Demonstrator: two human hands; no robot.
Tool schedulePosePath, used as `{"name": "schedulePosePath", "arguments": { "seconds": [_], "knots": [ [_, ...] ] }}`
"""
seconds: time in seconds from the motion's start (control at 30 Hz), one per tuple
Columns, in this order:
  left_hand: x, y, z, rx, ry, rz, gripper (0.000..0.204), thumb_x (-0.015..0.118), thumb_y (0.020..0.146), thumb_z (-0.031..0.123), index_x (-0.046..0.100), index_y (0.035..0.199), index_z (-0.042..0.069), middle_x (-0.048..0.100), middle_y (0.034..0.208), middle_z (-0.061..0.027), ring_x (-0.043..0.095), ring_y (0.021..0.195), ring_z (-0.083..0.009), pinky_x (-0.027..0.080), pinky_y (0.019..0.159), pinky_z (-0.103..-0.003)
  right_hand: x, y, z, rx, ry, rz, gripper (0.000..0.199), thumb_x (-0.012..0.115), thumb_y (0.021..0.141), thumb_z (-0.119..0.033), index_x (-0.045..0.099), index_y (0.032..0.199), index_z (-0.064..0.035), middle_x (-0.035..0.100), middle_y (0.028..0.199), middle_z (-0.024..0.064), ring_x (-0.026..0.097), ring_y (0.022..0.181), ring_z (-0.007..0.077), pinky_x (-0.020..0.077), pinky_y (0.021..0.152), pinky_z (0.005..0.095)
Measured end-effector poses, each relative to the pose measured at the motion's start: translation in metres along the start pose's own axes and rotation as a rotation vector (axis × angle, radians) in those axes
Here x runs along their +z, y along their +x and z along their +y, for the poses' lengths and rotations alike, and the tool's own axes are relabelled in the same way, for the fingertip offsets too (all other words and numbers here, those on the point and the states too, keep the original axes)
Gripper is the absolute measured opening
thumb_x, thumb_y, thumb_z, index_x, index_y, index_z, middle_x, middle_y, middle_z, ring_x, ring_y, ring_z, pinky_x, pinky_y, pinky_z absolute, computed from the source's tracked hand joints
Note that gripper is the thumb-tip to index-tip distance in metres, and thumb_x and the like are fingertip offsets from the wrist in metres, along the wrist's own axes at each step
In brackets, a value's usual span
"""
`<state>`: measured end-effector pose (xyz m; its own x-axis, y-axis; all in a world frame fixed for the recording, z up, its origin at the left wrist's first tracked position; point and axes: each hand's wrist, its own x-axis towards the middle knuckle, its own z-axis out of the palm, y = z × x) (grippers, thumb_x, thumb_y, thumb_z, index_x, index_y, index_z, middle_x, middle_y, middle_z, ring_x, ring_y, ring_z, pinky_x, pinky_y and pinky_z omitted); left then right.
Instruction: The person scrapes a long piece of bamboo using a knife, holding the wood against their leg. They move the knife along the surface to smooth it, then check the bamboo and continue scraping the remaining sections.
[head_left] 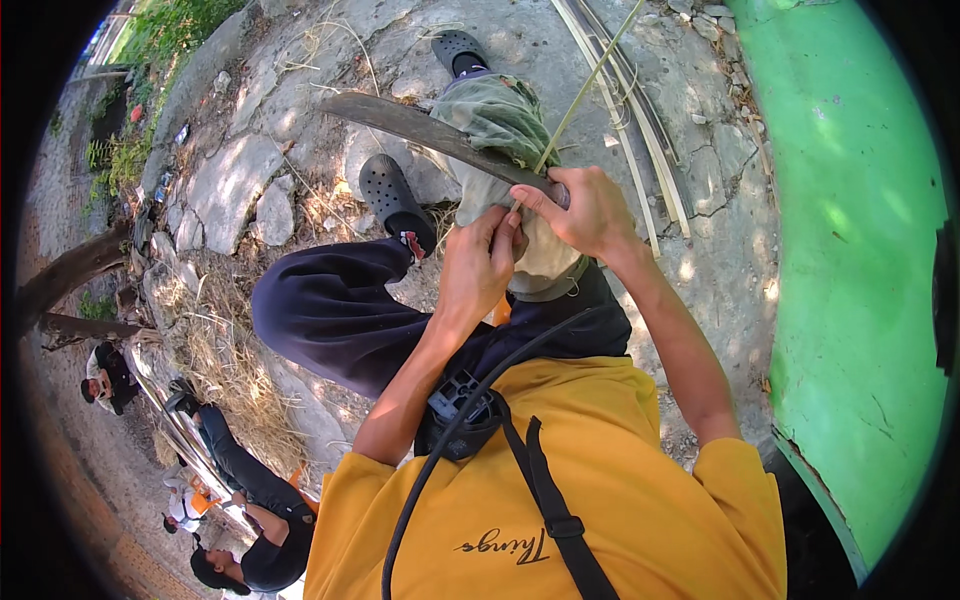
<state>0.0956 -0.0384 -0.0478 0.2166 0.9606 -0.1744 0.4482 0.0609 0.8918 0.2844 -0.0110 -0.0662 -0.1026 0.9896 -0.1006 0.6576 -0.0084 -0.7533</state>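
Observation:
A long, dark, slightly curved knife lies across the cloth-covered raised leg, tilted down toward the right. My right hand is closed around its near end, the thumb pressed along the side. A thin pale green strip, like split bamboo, comes down from the upper right and meets the blade beside my right fingers. Just below the blade, my left hand pinches the strip's near end; the fingertips partly hide it. Under both hands is a greenish-grey cloth wrapped over the leg.
Several long split strips lie on the cracked concrete to the right. A green wall bounds the right side. Dry shavings and broken slabs cover the ground at left. Other people sit at lower left. A black cable crosses my front.

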Motion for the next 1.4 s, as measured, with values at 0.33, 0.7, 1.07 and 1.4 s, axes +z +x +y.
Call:
{"name": "schedulePosePath", "arguments": {
  "seconds": [0.33,0.7,1.07,1.4],
  "knots": [
    [-0.009,-0.022,-0.004,-0.081,0.034,-0.033,0.031,0.056,0.107,0.018,0.065,0.086,-0.002,0.054,0.061,-0.0108,0.046,0.053,-0.0159,0.037,0.054,-0.036,-0.004,-0.002,0.004,-0.008,0.039,-0.017,0.071,0.071,0.091,-0.065,0.07,0.074,0.0036,0.055,0.055,0.0201,0.056,0.05,0.0341,0.0415,0.052,0.0443],
    [0.012,0.004,-0.002,0.048,0.044,0.006,0.025,0.055,0.106,0.011,0.065,0.09,-0.005,0.067,0.07,-0.0166,0.065,0.059,-0.0263,0.05,0.06,-0.038,-0.006,-0.007,0.004,0.004,-0.013,-0.059,0.074,0.068,0.09,-0.071,0.072,0.074,0.0014,0.058,0.055,0.0203,0.062,0.054,0.0379,0.0459,0.056,0.0455],
    [-0.01,-0.028,-0.004,-0.102,0.068,-0.028,0.034,0.056,0.108,0.021,0.064,0.084,-0.001,0.051,0.06,-0.0065,0.048,0.054,-0.0134,0.037,0.054,-0.033,-0.003,-0.002,0.002,0.034,-0.031,-0.054,0.073,0.068,0.091,-0.07,0.075,0.076,0.0013,0.058,0.055,0.0189,0.062,0.055,0.037,0.0446,0.056,0.0456],
    [-0.078,-0.073,-0.019,-0.143,0.082,-0.188,0.029,0.06,0.108,0.018,0.064,0.089,-0.003,0.054,0.064,-0.0124,0.046,0.057,-0.0149,0.039,0.056,-0.034,-0.004,-0.003,0.0,0.027,-0.068,-0.008,0.084,0.064,0.087,-0.08,0.073,0.068,0.0011,0.063,0.055,0.0165,0.069,0.058,0.0373,0.0539,0.058,0.0464]
  ]
}}
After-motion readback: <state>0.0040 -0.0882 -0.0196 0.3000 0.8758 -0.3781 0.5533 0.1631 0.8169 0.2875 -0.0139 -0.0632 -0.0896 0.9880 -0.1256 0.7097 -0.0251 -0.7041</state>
